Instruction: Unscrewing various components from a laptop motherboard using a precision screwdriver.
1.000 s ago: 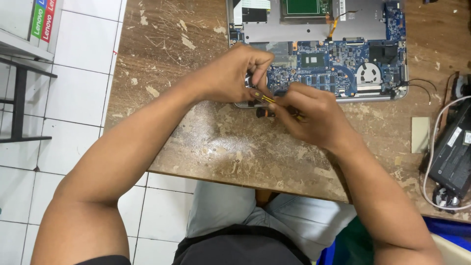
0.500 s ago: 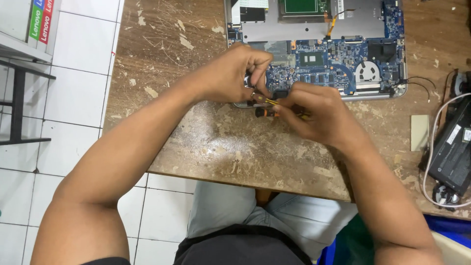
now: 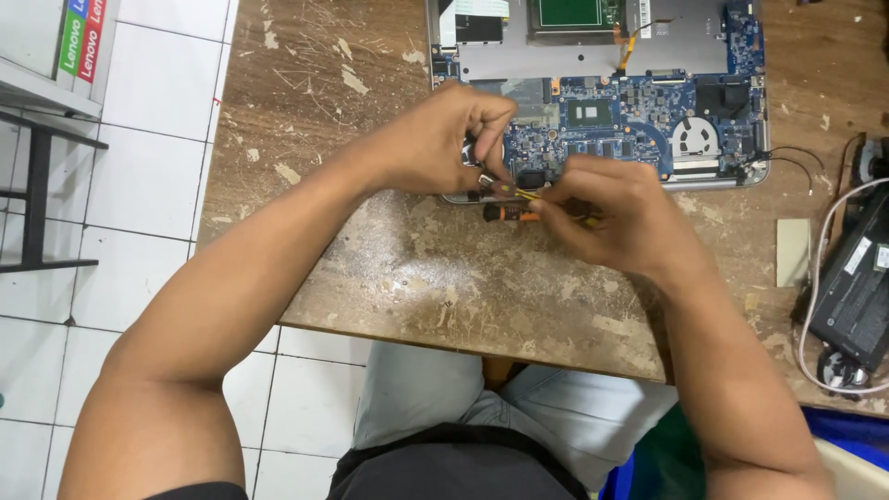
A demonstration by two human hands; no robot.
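Your left hand (image 3: 444, 139) pinched a small part at the front edge of the opened laptop (image 3: 602, 102), which sat at the worktable's (image 3: 315, 83) far edge. Your right hand (image 3: 611, 218) gripped a yellow-shafted screwdriver (image 3: 519, 193), tip at that spot.

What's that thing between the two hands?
In the head view, a thin yellow-handled tool runs from the right hand to the left hand. A black and orange screwdriver lies just below it on the table.
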